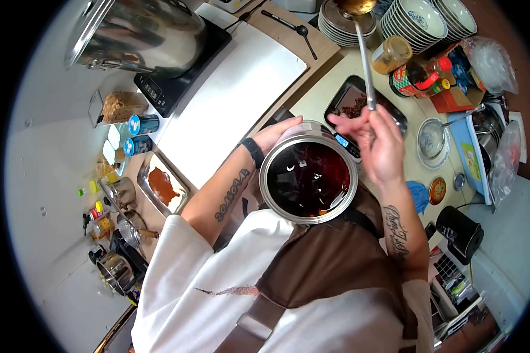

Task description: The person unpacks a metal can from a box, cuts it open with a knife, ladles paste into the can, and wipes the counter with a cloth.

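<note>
My left hand (278, 133) grips the far left side of a round metal pot (264, 176) of dark red, glossy liquid, held close to my apron. In my right hand (383, 144) is the handle of a long metal ladle (366, 65), closed between thumb and fingers, with another finger stretched out to the left. The ladle's bowl, with brown liquid in it, is up at the top edge of the view. Beyond the pot, a black-rimmed tray (399, 112) holds dark pieces, and a small digital scale (350, 147) shows partly behind the pot.
A large steel stockpot (141, 41) stands on a black induction cooker (159, 91) at the upper left. Stacked bowls (415, 26), a jar (391, 55) and sauce bottles are at the upper right. A strainer (433, 141) and black kettle (460, 229) lie right; a tray (176, 206) sits left.
</note>
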Demonstrator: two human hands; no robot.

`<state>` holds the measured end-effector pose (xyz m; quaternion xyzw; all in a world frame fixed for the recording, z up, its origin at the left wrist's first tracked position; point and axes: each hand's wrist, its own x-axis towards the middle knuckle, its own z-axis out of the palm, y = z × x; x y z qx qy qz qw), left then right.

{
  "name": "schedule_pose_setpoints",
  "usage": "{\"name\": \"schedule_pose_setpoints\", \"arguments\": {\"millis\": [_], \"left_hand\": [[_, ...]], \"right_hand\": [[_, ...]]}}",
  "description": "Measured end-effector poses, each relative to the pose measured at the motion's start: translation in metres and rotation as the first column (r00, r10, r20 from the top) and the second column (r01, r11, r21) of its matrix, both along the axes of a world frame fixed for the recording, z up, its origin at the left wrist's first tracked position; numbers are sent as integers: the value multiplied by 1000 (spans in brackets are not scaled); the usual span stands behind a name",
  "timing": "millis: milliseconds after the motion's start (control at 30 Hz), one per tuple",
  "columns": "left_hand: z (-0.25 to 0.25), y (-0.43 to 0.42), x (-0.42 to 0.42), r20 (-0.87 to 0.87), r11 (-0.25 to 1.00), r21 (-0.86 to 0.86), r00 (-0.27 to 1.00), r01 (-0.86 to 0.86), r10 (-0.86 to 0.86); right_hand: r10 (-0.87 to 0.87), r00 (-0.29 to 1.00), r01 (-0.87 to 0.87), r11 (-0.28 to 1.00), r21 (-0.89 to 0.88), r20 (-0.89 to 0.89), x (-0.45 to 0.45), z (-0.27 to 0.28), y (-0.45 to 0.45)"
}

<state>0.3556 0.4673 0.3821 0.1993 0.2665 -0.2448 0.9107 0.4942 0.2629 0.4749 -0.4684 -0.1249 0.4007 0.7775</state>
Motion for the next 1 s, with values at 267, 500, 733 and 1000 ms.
{"name": "schedule_pose_setpoints", "arguments": {"millis": [267, 500, 733, 1000], "left_hand": [[-38, -17, 6, -32, 980, 51, 981, -191, 193], [5, -44, 23, -105, 896, 281, 917, -343, 384], [-32, -45, 27, -73, 880, 171, 885, -443, 460], [-62, -48, 29, -56, 838, 52, 837, -542, 545]], "right_hand": [[122, 913, 107, 850, -516, 390, 24, 111, -120], [646, 263, 343, 632, -695, 717, 11, 147, -175], [838, -47, 467, 499, -730, 543, 6, 129, -161], [868, -283, 497, 496, -712, 408, 0, 130, -122]]}}
